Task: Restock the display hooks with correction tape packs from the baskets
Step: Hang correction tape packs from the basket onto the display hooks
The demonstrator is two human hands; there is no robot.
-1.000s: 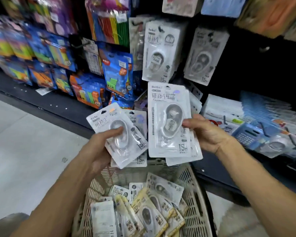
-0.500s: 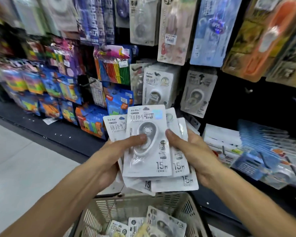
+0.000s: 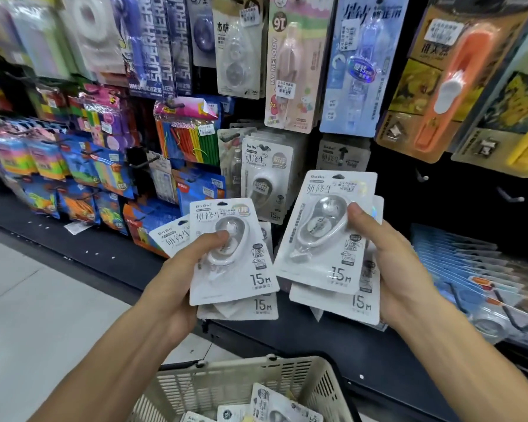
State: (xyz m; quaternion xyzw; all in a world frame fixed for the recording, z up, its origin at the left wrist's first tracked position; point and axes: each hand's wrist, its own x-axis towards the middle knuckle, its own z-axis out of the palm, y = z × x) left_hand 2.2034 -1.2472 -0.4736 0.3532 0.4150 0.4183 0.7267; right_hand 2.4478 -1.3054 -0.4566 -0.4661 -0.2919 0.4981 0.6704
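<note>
Nearest us the basket [image 3: 226, 382] still carries packs [image 3: 275, 403]. Above it, our left hand [image 3: 177, 278] pinches one fan of packs [image 3: 226, 254] and our right hand [image 3: 400, 266] another [image 3: 326, 236], thumbs on the blisters. Such loose fans could slip as we reach for the hooked packs [image 3: 265, 181] beyond.

Orange tool pack [image 3: 445, 83] upper right; coloured sticks pack [image 3: 186, 138] left.
</note>
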